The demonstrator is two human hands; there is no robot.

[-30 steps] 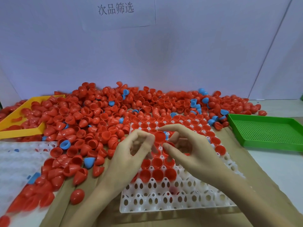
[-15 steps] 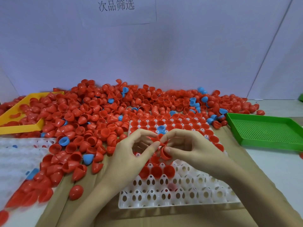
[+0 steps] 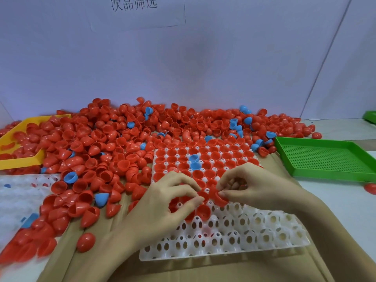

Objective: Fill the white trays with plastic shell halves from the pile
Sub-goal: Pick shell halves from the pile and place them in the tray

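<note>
Right hand [image 3: 258,186] pinches a red plastic shell half [image 3: 218,197] over the perforated white plastic tray [image 3: 234,237]; left hand [image 3: 160,208] pinches another beside it. Shell pile [image 3: 122,139] at 11 o'clock.

A pale lilac wall [image 3: 223,58] rises behind the bench, a paper sign [image 3: 138,11] with printed characters taped high; brown cardboard [image 3: 234,269] covers the white tabletop [image 3: 345,200]

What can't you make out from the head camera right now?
- White tray cells under both hands: covered, fill unknown.
- Left hand: whether it pinches a shell, fingers hide it.
- Left-side tray: blurred, cut by frame edge.
- Yellow tray: contents partly cut off.
</note>
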